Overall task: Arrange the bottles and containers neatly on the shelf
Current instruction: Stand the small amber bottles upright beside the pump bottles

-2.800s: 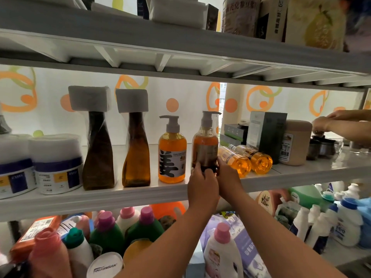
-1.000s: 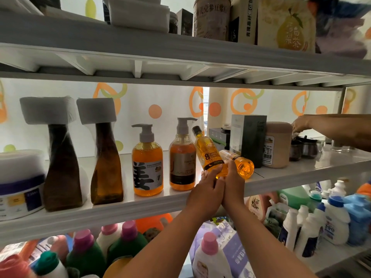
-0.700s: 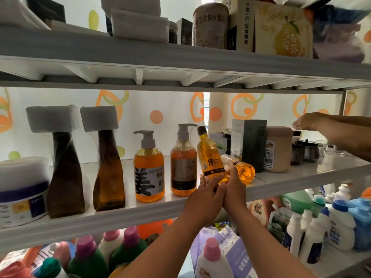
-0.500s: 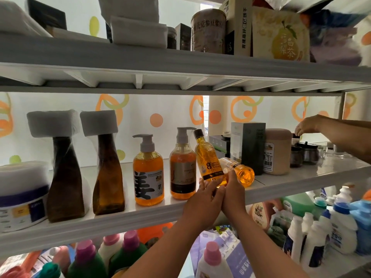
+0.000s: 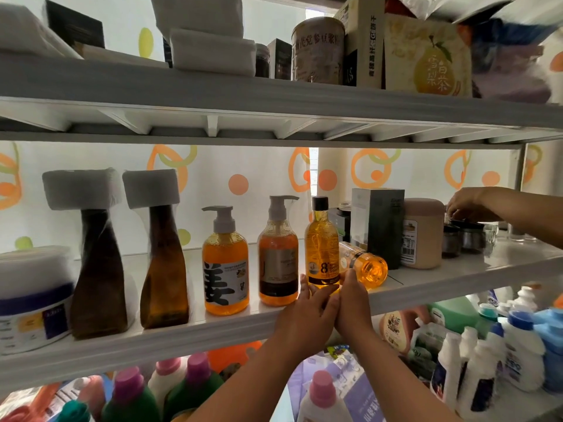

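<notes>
The black-capped amber bottle [image 5: 322,248] stood upright on the middle shelf [image 5: 457,277], near its front edge, clasped at its base from both sides; the left hand [image 5: 306,318] held it from seven o'clock with fingers curled against the lower label, and the right hand [image 5: 353,303] pressed in from five o'clock, fingers closed on the same base; the two hands touched each other below it. At three o'clock of that bottle a second amber bottle [image 5: 364,264] lay on its side, bottom toward the camera, just beside the right hand; at nine o'clock stood a grey-labelled pump bottle [image 5: 278,257], then an orange pump bottle [image 5: 225,266] with a large black character, then two dark brown flasks [image 5: 164,269] with wrapped tops. Behind the lying bottle stood a dark box [image 5: 379,223] and a beige tub [image 5: 423,233]; at the far right another person's hand [image 5: 470,205] rested over small jars [image 5: 463,239]; whether it held one could not be told.
</notes>
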### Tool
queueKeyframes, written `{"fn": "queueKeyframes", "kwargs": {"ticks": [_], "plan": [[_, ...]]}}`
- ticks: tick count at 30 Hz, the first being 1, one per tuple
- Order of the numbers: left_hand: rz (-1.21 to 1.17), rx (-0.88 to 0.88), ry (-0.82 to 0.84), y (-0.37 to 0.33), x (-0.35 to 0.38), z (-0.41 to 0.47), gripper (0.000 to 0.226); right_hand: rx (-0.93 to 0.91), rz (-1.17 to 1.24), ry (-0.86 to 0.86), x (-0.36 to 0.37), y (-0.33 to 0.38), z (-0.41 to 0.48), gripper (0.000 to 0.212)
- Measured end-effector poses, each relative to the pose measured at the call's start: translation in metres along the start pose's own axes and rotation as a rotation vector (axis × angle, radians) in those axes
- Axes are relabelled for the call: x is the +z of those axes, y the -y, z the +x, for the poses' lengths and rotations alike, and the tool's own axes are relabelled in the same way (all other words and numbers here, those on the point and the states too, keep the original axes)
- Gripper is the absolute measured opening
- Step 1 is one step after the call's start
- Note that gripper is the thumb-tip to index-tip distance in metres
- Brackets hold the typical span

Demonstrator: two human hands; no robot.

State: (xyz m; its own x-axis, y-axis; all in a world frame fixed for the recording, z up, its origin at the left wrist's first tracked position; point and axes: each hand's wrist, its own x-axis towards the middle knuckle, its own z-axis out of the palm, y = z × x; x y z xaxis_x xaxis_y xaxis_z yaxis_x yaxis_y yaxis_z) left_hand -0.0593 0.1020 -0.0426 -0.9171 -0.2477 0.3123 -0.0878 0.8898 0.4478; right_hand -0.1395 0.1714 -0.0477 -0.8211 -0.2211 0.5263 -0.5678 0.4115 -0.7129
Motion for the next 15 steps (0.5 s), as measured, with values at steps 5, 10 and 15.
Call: {"fn": "queueKeyframes", "kwargs": {"ticks": [5,10,15], "plan": [[-0.056,-0.041,0.051,0.001,-0.004,0.006,0.045,0.063,-0.022,0.048,-0.001,0.004,0.006,0.048],[-0.13,-0.09,0.095,-0.001,-0.01,0.007,0.044,0.134,-0.075,0.086,-0.001,0.007,0.013,0.04],[-0.126,-0.05,0.055,0.007,0.0,0.01,0.045,0.139,-0.045,0.086,0.001,0.003,0.013,0.037]]}}
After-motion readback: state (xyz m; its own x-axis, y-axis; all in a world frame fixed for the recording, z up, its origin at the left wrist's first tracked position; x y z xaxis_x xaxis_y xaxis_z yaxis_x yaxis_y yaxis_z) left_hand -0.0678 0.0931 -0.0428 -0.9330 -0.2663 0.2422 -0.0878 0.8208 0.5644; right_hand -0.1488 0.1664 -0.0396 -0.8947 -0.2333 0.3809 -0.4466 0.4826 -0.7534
